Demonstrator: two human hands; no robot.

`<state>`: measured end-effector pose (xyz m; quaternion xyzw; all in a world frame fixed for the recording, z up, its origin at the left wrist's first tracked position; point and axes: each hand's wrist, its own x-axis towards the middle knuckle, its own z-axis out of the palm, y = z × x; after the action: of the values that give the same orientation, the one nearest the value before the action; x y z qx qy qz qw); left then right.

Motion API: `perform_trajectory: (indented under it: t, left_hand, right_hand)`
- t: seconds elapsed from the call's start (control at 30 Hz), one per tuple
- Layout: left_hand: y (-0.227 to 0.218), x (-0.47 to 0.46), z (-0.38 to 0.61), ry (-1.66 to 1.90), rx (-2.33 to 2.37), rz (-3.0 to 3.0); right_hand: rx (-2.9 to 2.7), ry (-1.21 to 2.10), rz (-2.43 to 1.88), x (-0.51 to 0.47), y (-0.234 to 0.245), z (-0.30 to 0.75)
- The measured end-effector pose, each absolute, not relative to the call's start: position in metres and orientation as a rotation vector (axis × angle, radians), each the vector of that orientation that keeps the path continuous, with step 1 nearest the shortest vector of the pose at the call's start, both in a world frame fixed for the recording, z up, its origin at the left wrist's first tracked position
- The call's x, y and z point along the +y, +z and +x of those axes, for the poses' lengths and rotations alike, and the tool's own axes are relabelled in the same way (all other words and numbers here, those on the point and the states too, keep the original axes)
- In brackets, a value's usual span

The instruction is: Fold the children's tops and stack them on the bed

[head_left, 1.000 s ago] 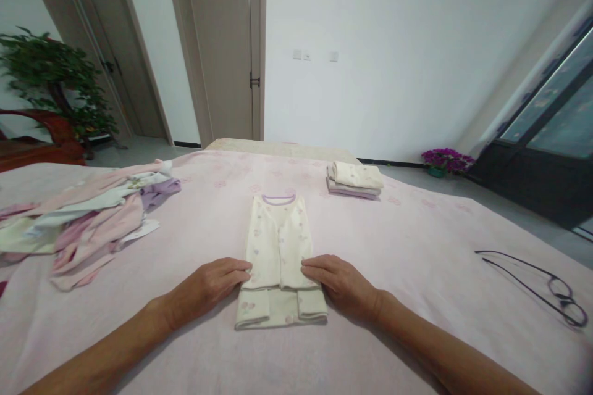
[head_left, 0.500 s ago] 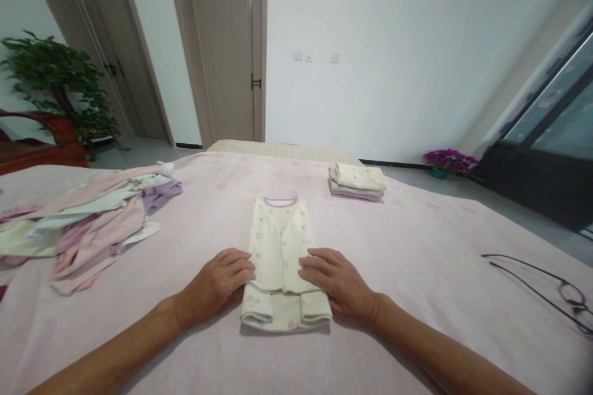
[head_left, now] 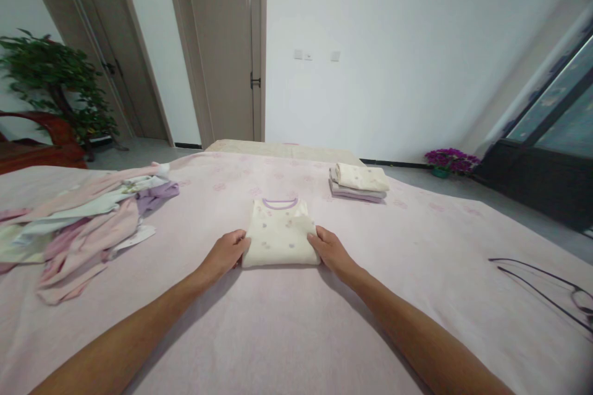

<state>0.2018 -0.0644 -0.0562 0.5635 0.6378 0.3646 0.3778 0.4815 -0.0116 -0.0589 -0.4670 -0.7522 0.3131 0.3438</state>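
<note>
A cream shirt [head_left: 280,237] with small printed spots and a lilac neckline lies folded on the pink cloth in front of me. Its lower part is turned up over the front, and the neckline points away from me. My left hand [head_left: 230,247] pinches the left side of the fold, thumb on top. On the opposite side my right hand [head_left: 328,248] grips the right edge in the same way. The fingers under the fabric are partly hidden.
Loose pink, white and purple clothes [head_left: 97,216] lie heaped at the left. A stack of folded clothes [head_left: 359,182] sits at the back right. Eyeglasses [head_left: 546,274] rest near the right edge on the pink bedcover [head_left: 287,339].
The shirt's lower end, flat and towards me before, has been folded up over its upper part. Both hands went from lying on it to gripping its sides, slightly farther away.
</note>
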Motion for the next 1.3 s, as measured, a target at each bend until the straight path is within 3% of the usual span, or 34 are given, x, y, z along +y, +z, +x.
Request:
perform_trajectory:
  t: [0.43,0.6,0.73,1.1,1.3]
  left_hand:
    - [-0.061,-0.067,0.201,0.842,1.931,1.922]
    - [-0.066,-0.064,0.194,1.044,1.702,2.388]
    - [-0.074,-0.052,0.182,0.804,1.435,2.639]
    - [-0.060,-0.062,0.157,0.361,1.372,2.531]
    - [-0.062,-0.061,0.166,0.467,1.438,2.659]
  right_hand:
    - [-1.988,0.516,-1.424,-0.006,-0.071,0.475]
    - [-2.017,0.317,-1.442,-0.008,-0.066,0.481]
    - [-2.184,0.117,-1.163,-0.004,-0.064,0.486]
    - [-2.613,0.570,-0.922,0.004,-0.055,0.527]
    - [-2.676,0.462,-0.945,0.001,-0.059,0.527]
